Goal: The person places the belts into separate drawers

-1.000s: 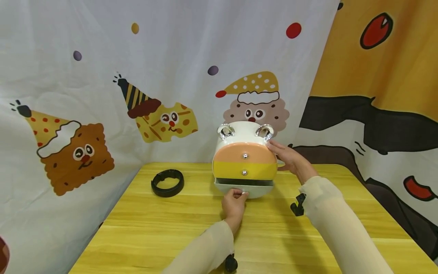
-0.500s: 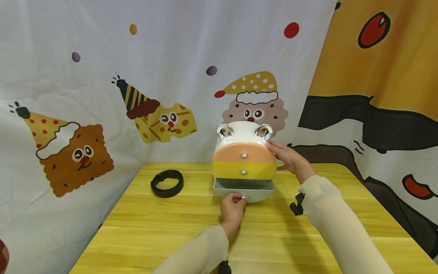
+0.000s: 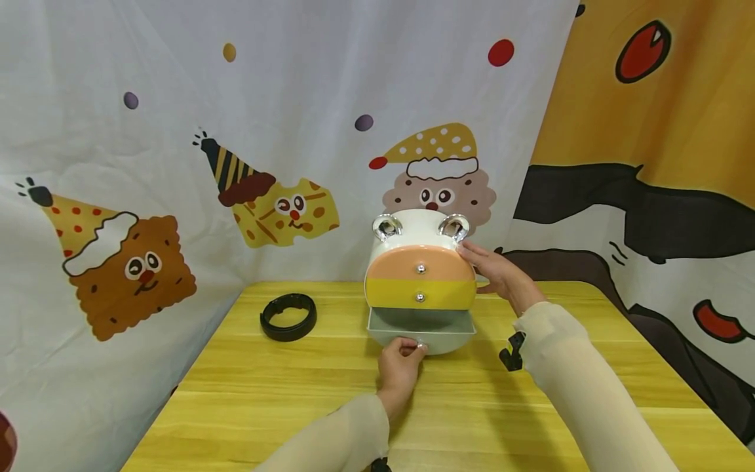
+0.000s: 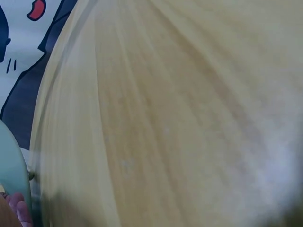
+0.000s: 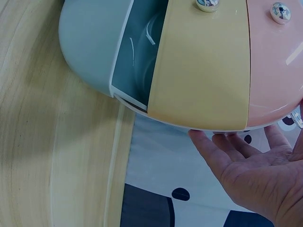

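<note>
ok I'm counting one box (image 3: 416, 227), three drawers (image 3: 389, 294), three knobs (image 3: 421, 297), two loops (image 3: 464, 227), one black ring (image 3: 288, 334), two hands (image 3: 398, 373), one table (image 3: 265, 406), plus three printed hats (image 3: 233, 164).

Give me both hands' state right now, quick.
Left hand: closed, pinching the silver knob of the bottom drawer.
Right hand: open, touching the side of the three-drawer cabinet.

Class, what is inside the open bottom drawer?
Inside the bottom drawer, only pale streaks, perhaps reflections, show. Its back part is covered by the yellow drawer above, so anything there cannot be seen.
</note>
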The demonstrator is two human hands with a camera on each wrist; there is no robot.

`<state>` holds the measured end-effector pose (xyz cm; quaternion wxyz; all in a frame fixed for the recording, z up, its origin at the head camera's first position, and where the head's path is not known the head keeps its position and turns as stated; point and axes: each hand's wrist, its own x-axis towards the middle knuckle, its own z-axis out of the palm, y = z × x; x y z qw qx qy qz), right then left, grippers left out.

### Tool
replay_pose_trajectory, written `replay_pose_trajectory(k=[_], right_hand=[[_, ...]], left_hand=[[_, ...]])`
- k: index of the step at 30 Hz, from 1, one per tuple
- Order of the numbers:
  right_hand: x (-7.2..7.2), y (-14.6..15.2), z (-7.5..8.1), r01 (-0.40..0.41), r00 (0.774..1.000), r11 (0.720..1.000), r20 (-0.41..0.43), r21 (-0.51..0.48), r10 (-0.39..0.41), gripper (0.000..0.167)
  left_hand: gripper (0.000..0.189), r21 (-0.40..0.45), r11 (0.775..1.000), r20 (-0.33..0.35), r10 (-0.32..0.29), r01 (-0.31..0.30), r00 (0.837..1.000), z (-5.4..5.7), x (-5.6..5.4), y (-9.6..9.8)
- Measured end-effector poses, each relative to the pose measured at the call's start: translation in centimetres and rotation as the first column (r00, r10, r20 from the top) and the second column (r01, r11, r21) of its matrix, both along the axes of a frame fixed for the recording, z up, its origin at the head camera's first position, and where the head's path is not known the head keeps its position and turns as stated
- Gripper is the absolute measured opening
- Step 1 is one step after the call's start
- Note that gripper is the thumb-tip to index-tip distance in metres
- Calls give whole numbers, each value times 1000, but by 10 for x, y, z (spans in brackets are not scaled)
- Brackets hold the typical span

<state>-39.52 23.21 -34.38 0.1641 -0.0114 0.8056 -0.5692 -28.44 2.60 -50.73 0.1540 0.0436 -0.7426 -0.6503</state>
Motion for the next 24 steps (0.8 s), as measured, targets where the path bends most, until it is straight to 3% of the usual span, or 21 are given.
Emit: replay_pose_trajectory(k=[8, 24], right_hand=[[0, 0, 1, 3, 1000, 1000, 8, 1, -3, 82], [0, 0, 0, 11, 1000, 1000, 0, 6, -11, 80]], left_hand=[[13, 9, 1000, -26, -17, 18, 1000, -1, 6, -1], [13, 47, 997, 14, -57, 57, 998, -2, 22, -3]])
